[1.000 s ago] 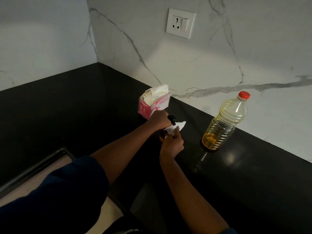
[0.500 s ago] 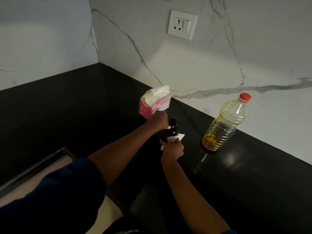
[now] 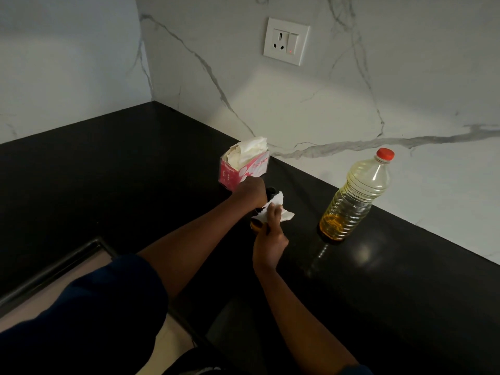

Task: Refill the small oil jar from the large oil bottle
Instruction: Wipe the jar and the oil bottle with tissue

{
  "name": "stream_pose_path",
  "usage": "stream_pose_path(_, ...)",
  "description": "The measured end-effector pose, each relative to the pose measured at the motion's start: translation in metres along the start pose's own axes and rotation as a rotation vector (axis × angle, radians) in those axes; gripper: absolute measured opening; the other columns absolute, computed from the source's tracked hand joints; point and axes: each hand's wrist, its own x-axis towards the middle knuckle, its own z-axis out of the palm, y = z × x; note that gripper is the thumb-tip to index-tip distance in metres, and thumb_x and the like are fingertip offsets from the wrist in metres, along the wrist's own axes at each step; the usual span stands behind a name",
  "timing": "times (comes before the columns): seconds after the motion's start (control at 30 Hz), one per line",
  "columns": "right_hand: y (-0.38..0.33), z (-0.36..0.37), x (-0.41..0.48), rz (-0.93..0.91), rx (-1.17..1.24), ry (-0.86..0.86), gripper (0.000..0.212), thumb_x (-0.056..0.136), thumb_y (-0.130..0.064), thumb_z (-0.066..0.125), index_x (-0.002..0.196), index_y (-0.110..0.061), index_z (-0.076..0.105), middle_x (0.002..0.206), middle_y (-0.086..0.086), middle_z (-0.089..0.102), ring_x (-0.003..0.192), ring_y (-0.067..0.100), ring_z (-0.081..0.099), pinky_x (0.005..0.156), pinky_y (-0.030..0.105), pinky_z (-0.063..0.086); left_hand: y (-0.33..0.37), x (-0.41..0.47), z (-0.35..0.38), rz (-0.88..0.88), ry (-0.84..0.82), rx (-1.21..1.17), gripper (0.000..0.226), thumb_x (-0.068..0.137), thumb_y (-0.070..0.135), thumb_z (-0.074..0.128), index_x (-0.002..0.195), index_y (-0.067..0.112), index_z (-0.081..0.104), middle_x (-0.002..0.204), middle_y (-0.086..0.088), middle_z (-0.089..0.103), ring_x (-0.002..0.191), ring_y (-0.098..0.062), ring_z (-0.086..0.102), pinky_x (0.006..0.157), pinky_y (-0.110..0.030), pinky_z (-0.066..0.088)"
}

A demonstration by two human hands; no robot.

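Your left hand (image 3: pixel 250 192) is holding the small jar (image 3: pixel 256 226) | right hand (image 3: pixel 270 239) is pinching a tissue (image 3: pixel 276 209) | risk: you are rubbing slick glass (oily, I guess); it could tip

The counter (image 3: pixel 108 171) is shiny black. The wall (image 3: pixel 297 104) is white with thin grey lines that run over it like cracks. The wall plug (image 3: pixel 286 41) is white with a tiny red light. The tissue box (image 3: pixel 230 175) is pink with white letters, and the tissues (image 3: pixel 250 151) in it are white. The big bottle (image 3: pixel 354 198) is clear. Its oil is yellow, a darker gold at the bottom, and its cap (image 3: pixel 385 154) is red. The small jar (image 3: pixel 255 225) is dark, with orange-brown low down. The loose tissue (image 3: pixel 276 205) is white. The sleeve (image 3: pixel 81 320) is dark blue.
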Motion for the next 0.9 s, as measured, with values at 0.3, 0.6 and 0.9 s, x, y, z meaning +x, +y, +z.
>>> stream_pose_path(0.3, 0.014, -0.022, 0.021, 0.068, -0.05, -0.03, 0.039, 0.087, 0.007, 0.052, 0.12, -0.01, 0.062, 0.085, 0.015, 0.07, 0.059, 0.007, 0.054, 0.059, 0.008, 0.043, 0.0, -0.004, -0.015, 0.016, -0.139, 0.033, 0.042, 0.087, 0.029, 0.062, 0.117, 0.0, 0.053, 0.093, -0.011, 0.058, 0.083, -0.019, 0.058, 0.07, -0.023, 0.043)
stream_pose_path(0.6, -0.008, -0.071, 0.06, 1.025, 1.14, 0.037, 0.033, 0.082, 0.017, 0.036, 0.105, 0.006, 0.057, 0.089, 0.015, 0.059, 0.075, 0.022, 0.059, 0.08, 0.031, 0.054, 0.018, 0.001, -0.031, 0.072, 0.072, -0.029, 0.028, 0.091, 0.01, 0.051, 0.118, 0.002, 0.056, 0.088, -0.006, 0.056, 0.092, -0.021, 0.054, 0.077, -0.026, 0.041)
stream_pose_path(0.9, -0.037, -0.114, 0.088, 0.938, 1.159, 0.038, 0.043, 0.083, 0.017, 0.034, 0.119, 0.003, 0.052, 0.099, 0.018, 0.059, 0.084, 0.024, 0.06, 0.07, 0.03, 0.058, 0.044, 0.009, -0.015, 0.185, 0.119, -0.215, 0.036, 0.09, 0.01, 0.05, 0.126, 0.005, 0.055, 0.127, -0.013, 0.057, 0.115, -0.026, 0.055, 0.077, -0.027, 0.04)
